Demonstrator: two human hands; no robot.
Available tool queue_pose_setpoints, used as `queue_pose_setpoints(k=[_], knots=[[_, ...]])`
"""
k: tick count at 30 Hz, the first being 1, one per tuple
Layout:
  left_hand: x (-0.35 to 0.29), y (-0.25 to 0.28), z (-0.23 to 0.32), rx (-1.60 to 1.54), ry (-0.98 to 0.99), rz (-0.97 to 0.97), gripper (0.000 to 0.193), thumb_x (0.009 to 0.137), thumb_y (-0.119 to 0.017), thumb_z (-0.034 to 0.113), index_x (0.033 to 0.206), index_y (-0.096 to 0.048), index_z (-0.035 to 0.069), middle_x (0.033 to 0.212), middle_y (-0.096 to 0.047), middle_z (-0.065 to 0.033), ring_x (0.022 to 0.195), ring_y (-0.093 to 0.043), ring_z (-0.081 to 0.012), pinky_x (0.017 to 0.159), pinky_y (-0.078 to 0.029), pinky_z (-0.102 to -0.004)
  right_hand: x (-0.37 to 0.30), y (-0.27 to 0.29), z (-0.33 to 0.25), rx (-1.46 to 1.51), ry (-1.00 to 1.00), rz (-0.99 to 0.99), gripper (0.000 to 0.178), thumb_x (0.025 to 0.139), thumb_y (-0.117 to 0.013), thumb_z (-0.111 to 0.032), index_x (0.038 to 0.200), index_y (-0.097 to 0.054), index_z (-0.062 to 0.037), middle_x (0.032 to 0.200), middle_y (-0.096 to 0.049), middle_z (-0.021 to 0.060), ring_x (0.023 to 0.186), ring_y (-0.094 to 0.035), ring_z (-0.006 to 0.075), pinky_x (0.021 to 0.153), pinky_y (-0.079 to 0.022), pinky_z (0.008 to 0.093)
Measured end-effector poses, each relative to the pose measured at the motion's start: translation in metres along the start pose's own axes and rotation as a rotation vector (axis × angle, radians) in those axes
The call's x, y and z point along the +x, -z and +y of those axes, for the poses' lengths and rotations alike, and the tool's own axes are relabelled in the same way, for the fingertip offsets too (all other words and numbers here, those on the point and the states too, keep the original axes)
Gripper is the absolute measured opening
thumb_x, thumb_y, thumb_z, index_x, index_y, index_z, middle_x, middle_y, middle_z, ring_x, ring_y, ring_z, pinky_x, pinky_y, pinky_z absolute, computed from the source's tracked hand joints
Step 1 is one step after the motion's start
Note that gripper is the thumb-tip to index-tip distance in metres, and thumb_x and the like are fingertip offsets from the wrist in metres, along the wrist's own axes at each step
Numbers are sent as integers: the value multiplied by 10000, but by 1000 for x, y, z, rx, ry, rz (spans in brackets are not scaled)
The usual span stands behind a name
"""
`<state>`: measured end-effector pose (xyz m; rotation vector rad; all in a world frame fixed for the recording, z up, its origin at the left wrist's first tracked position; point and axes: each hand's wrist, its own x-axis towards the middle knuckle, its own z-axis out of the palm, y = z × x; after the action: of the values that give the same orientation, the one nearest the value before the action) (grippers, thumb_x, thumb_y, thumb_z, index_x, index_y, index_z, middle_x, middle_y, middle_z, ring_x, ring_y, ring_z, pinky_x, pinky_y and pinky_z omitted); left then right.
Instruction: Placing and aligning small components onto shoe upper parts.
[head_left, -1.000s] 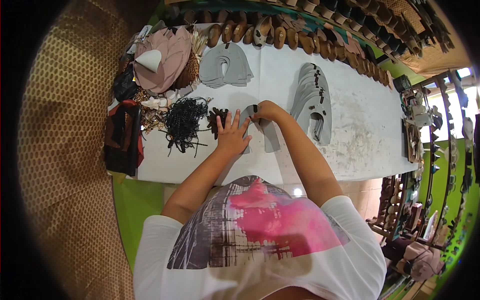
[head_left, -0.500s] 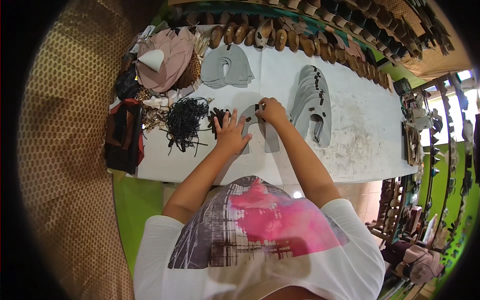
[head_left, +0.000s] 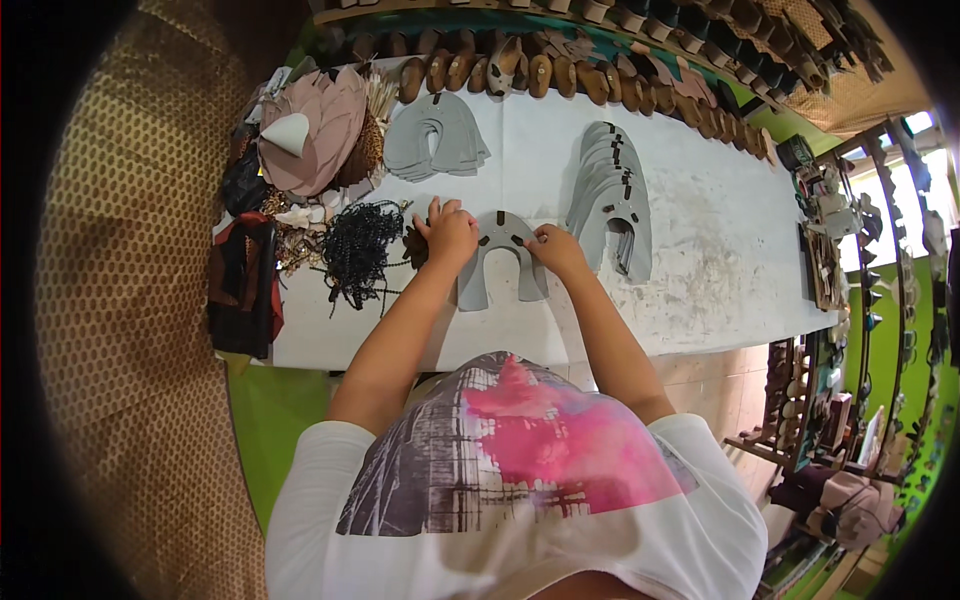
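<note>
Touching the grey U-shaped piece, flat on the worktop, with fingers of the right hand — cannot tell if gripping. Bent, in the left hand, beside brown strips — cannot tell if grasping any. Working left of stacked grey pieces.

The arch-shaped cut-out was grey with dark brown tabs; the tabletop, white with greyish smudges. The beaded strands were black and the shoe lasts brown. The T-shirt was white, printed pink and grey, and the curtain gold-brown with dark spots.
</note>
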<state>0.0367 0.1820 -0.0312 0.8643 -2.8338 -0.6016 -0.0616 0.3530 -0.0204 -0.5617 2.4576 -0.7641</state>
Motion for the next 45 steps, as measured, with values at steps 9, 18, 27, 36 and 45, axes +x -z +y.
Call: queue_pose_setpoints(k=[9,18,27,36,45], knots=[[-2,-8,-3,77,-34,127,272,773,-592,235,1028,-576,142,1290,-435,-86,1266,-287,-317,988,-84,-648,-17,-19,-3,-316,306,397,296,788,-599,-223,1063,-579,-112,962,-584,83,882,-571,291,721,-460,422],[-48,-9,-3,133,-202,78,416,791,-563,252,1182,-520,117,1337,-377,-121,1275,-269,-322,1000,-87,-632,-36,-32,7,-361,552,417,310,790,-556,-167,1094,-570,-110,993,-543,43,954,-502,239,814,-392,372],[-46,-13,-9,143,-152,24,514,809,-519,318,1278,-440,122,1365,-346,-142,1279,-263,-333,1001,-81,-630,-35,-35,8,-396,547,411,348,793,-518,-152,1138,-558,-128,1025,-527,47,963,-492,245,829,-383,393],[-32,-7,-2,207,-112,-57,602,769,-572,342,1315,-391,163,1378,-326,-135,1292,-239,-342,1007,-69,-629,-29,-30,14,-469,586,390,358,793,-525,-168,1148,-559,-143,1026,-527,44,968,-488,241,813,-387,384],[14,-3,-14,-10,-93,-137,238,708,-670,324,888,-627,174,1318,-432,-46,1300,-226,-354,990,-102,-652,-41,-39,5,-434,560,479,348,807,-528,-178,1145,-542,-96,1051,-526,49,980,-478,225,820,-366,386]])
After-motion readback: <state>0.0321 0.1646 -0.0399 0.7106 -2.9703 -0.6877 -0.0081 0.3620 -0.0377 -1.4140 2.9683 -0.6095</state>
